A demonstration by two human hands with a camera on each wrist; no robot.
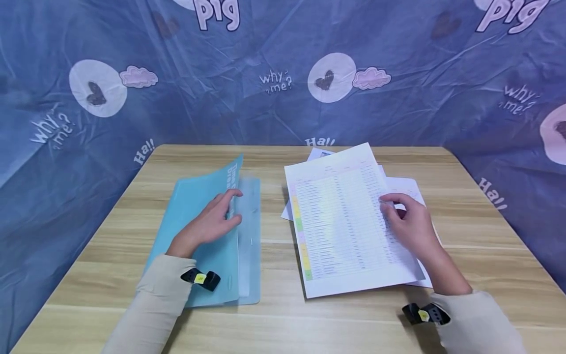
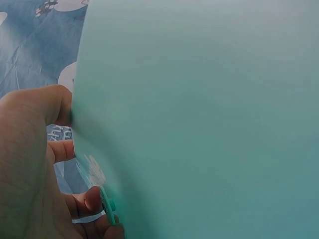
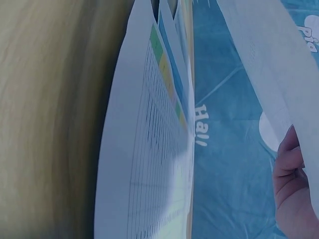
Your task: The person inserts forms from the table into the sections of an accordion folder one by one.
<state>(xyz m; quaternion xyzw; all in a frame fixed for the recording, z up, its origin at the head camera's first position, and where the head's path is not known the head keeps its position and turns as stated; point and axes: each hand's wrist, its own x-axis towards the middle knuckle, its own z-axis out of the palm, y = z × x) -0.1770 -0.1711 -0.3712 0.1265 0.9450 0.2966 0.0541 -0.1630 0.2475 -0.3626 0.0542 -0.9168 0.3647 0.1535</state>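
A light-blue plastic folder (image 1: pixel 190 201) lies on the left of the table, its cover raised along the right edge. My left hand (image 1: pixel 212 219) reaches across the cover and holds that edge with bent fingers; in the left wrist view the fingers (image 2: pixel 64 150) curl at the edge beside a small green snap-like part (image 2: pixel 110 204). On the right, my right hand (image 1: pixel 411 221) pinches a printed sheet (image 1: pixel 340 221) by its right edge between thumb and index finger. This sheet, a table with a coloured left column, is tilted above other papers (image 1: pixel 404 186).
More printed papers (image 3: pixel 144 124) lie spread under the lifted sheet in the right wrist view. The wooden table (image 1: pixel 274 319) ends at a blue patterned cloth (image 1: pixel 265 113) behind and at the sides. A strip of wood separates the folder from the papers.
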